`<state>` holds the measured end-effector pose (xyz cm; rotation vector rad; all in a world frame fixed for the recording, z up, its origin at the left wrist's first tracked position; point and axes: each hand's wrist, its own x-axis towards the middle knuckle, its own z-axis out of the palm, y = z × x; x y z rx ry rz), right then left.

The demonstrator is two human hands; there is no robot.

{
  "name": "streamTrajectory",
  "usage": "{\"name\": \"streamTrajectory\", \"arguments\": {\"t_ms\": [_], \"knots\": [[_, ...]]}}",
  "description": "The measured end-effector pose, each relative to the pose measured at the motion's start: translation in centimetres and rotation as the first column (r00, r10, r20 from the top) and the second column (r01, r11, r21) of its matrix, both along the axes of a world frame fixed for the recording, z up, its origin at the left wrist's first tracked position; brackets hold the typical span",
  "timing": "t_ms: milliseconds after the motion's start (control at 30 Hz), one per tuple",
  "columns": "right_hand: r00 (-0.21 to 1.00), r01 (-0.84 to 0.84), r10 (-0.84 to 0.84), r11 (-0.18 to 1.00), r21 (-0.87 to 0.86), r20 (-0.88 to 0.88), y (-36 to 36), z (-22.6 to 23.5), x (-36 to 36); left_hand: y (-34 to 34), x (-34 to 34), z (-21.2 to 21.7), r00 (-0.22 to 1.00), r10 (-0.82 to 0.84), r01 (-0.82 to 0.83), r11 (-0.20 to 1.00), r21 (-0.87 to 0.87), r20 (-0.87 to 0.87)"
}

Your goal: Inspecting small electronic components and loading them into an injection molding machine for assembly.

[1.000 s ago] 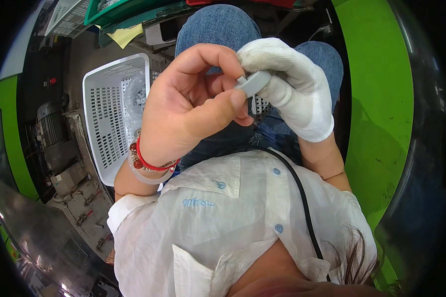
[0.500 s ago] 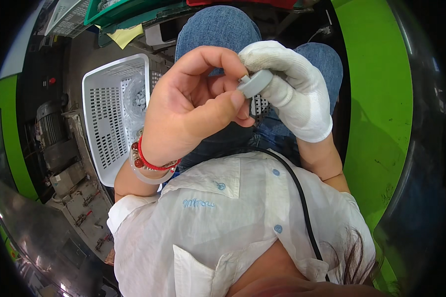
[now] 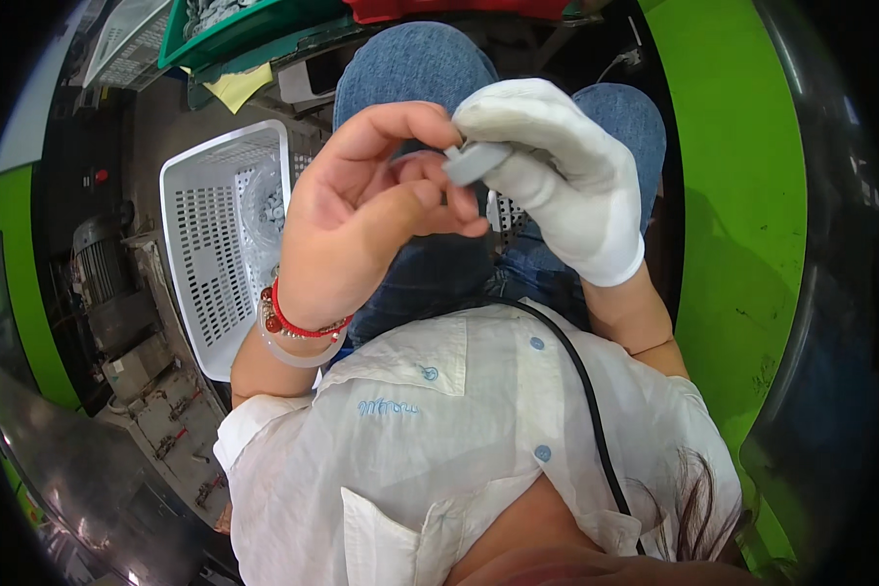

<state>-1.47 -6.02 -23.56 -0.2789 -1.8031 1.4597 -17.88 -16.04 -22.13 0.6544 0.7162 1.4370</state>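
Now, part (image 3: 476,162): pinched in gloved right hand (image 3: 566,186), above the knees, turned slightly since a moment ago.
Left hand (image 3: 366,220): bare fingertips closed on part.
Basket (image 3: 200,244): left of knees.
Meaning: likely mid-inspection.

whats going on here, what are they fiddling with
A seated person holds a small grey round plastic part up over their lap, pinched between both hands. The right hand wears a white fabric glove and grips the part; the bare left hand, with a red bead bracelet at the wrist, has its fingers curled onto it. Beside the left knee sits a white perforated plastic basket holding more small pale parts.
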Motion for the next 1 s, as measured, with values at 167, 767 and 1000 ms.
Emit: {"name": "streamTrajectory", "arguments": {"t_ms": [167, 767, 1000], "knots": [[0.979, 0.098, -0.159, 0.914, 0.393, 0.128, 0.2, 1.2, 0.3, 0.0, 0.6, -0.3, 0.997, 0.077, -0.078, 0.996, -0.045, -0.026], [0.965, 0.24, -0.261, 0.866, 0.439, -0.012, -0.1, 0.0, 0.0, 0.3, 0.4, -1.9, 0.996, -0.069, 0.066, 0.996, 0.056, 0.06], [0.963, 0.258, -0.266, 0.885, 0.387, -0.035, -0.2, -0.1, -0.2, -0.1, 0.0, -2.0, 0.996, -0.08, 0.08, 0.997, 0.007, -0.027]]}}
